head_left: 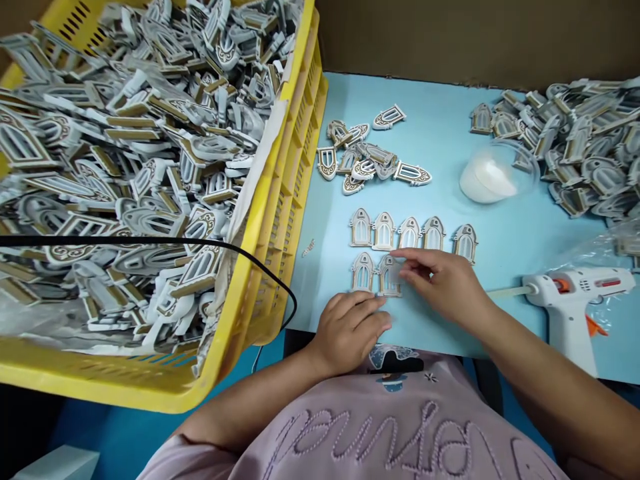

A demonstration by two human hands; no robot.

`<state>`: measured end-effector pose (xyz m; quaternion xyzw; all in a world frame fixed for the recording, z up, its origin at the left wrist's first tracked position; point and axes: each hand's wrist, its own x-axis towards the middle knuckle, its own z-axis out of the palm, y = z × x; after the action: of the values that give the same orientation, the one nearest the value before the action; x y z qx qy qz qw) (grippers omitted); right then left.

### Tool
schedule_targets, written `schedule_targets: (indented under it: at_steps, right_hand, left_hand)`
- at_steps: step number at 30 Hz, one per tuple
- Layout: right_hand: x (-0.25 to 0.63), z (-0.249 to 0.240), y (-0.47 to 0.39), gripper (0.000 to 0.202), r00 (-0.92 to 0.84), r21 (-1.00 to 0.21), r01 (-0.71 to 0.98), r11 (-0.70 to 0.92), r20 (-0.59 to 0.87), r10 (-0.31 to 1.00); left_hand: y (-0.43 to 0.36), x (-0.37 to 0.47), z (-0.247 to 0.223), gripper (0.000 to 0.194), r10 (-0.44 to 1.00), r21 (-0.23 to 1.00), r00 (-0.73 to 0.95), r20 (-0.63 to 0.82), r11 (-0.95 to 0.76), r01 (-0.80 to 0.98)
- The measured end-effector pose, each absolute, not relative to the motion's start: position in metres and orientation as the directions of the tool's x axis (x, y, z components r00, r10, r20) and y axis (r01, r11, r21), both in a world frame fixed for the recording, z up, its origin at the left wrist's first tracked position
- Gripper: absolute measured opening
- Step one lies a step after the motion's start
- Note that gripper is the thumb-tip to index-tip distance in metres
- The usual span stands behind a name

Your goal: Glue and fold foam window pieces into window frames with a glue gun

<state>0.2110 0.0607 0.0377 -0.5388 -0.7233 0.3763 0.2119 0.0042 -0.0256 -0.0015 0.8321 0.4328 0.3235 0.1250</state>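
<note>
Several small arched window pieces lie in two rows on the light blue table [320,267]. The upper row ends at the right with a piece [465,243] set a little apart. The lower row has two pieces, a left one [363,272] and a right one [389,276]. My right hand [440,280] is at the right piece's upper right edge, index finger and thumb bent towards each other with a gap between them. My left hand [350,330] rests palm down below the lower row, fingers slightly spread, with its fingertips near the bottom of the right piece.
A yellow crate [295,167] full of window pieces fills the left, a black cable [250,257] across it. Loose pieces [367,160] lie behind the rows. At the right are a cup of white material [487,179], a large heap of pieces [580,147] and a glue gun [570,300].
</note>
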Motion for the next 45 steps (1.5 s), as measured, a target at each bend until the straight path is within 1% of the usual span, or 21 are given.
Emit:
schedule_targets:
  at_steps: [4, 11, 15, 18, 20, 22, 24, 25, 27, 28, 31, 33, 34, 36, 38, 40, 42, 43, 45]
  right_hand:
    - [0.205, 0.026, 0.057, 0.019, -0.414, -0.735, 0.630, 0.252, -0.043, 0.909]
    - [0.206, 0.018, 0.055, 0.016, -0.496, -0.659, 0.629, 0.412, 0.067, 0.866]
    - [0.204, 0.014, 0.051, 0.021, -0.503, -0.609, 0.645, 0.461, 0.115, 0.856]
    - [0.201, 0.012, 0.046, 0.027, -0.492, -0.606, 0.649, 0.460, 0.127, 0.862]
    - [0.201, 0.013, 0.042, 0.029, -0.463, -0.628, 0.645, 0.435, 0.132, 0.877]
    - [0.201, 0.017, 0.039, 0.028, -0.422, -0.675, 0.623, 0.395, 0.134, 0.896]
    - [0.201, 0.025, 0.034, 0.026, -0.393, -0.747, 0.574, 0.336, 0.109, 0.913]
    - [0.200, 0.029, 0.031, 0.025, -0.394, -0.789, 0.538, 0.298, 0.078, 0.916]
    - [0.197, 0.036, 0.025, 0.024, -0.424, -0.862, 0.461, 0.209, -0.007, 0.906]
    - [0.196, 0.039, 0.022, 0.022, -0.441, -0.888, 0.430, 0.163, -0.049, 0.896]
    - [0.190, 0.042, 0.018, 0.011, -0.437, -0.920, 0.387, 0.058, -0.127, 0.890]
    - [0.188, 0.042, 0.019, 0.011, -0.406, -0.923, 0.383, 0.028, -0.141, 0.903]
    - [0.188, 0.042, 0.021, 0.011, -0.394, -0.921, 0.388, 0.026, -0.140, 0.908]
    - [0.188, 0.041, 0.027, 0.013, -0.369, -0.909, 0.415, 0.048, -0.120, 0.922]
    - [0.188, 0.041, 0.034, 0.015, -0.349, -0.877, 0.470, 0.104, -0.076, 0.934]
    - [0.184, 0.039, 0.041, 0.021, -0.361, -0.824, 0.533, 0.192, -0.017, 0.932]
    - [0.178, 0.036, 0.046, 0.025, -0.418, -0.764, 0.576, 0.291, 0.031, 0.908]
    - [0.174, 0.034, 0.048, 0.025, -0.454, -0.736, 0.586, 0.339, 0.049, 0.890]
    - [0.167, 0.029, 0.050, 0.025, -0.511, -0.686, 0.593, 0.420, 0.082, 0.856]
  left_hand:
    - [-0.025, 0.008, -0.006, 0.010, 0.784, 0.459, 0.448, 0.430, -0.617, 0.639]
    - [-0.025, 0.009, -0.007, 0.010, 0.794, 0.459, 0.430, 0.430, -0.602, 0.653]
    - [-0.025, 0.010, -0.006, 0.010, 0.797, 0.453, 0.424, 0.430, -0.597, 0.662]
    - [-0.025, 0.010, -0.004, 0.010, 0.799, 0.460, 0.412, 0.437, -0.593, 0.661]
    - [-0.024, 0.009, -0.001, 0.011, 0.819, 0.529, 0.387, 0.423, -0.570, 0.629]
    - [-0.023, 0.008, 0.003, 0.007, 0.880, 0.678, 0.306, 0.364, -0.475, 0.560]
    - [-0.022, 0.008, 0.007, 0.006, 0.963, 0.842, 0.152, 0.222, -0.268, 0.468]
    - [-0.023, 0.008, 0.009, 0.010, 0.987, 0.892, 0.078, 0.140, -0.160, 0.422]
    - [-0.023, 0.010, 0.012, 0.021, 1.000, 0.933, -0.013, 0.020, -0.014, 0.359]
    - [-0.024, 0.011, 0.014, 0.026, 1.000, 0.939, -0.023, -0.006, 0.013, 0.344]
    - [-0.026, 0.012, 0.015, 0.041, 1.000, 0.943, 0.001, -0.005, 0.004, 0.332]
    - [-0.027, 0.010, 0.015, 0.045, 1.000, 0.938, 0.009, 0.012, -0.014, 0.345]
    - [-0.028, 0.007, 0.015, 0.043, 1.000, 0.932, 0.010, 0.027, -0.028, 0.361]
    - [-0.030, 0.001, 0.013, 0.036, 0.998, 0.919, 0.023, 0.064, -0.068, 0.388]
    - [-0.033, -0.007, 0.009, 0.023, 0.985, 0.881, 0.098, 0.140, -0.169, 0.442]
    - [-0.036, -0.013, 0.005, 0.013, 0.940, 0.765, 0.216, 0.264, -0.340, 0.547]
    - [-0.039, -0.016, -0.001, 0.011, 0.873, 0.595, 0.311, 0.376, -0.484, 0.642]
    - [-0.041, -0.017, -0.003, 0.011, 0.848, 0.528, 0.331, 0.413, -0.519, 0.672]
    - [-0.043, -0.017, -0.007, 0.014, 0.831, 0.479, 0.330, 0.449, -0.535, 0.696]
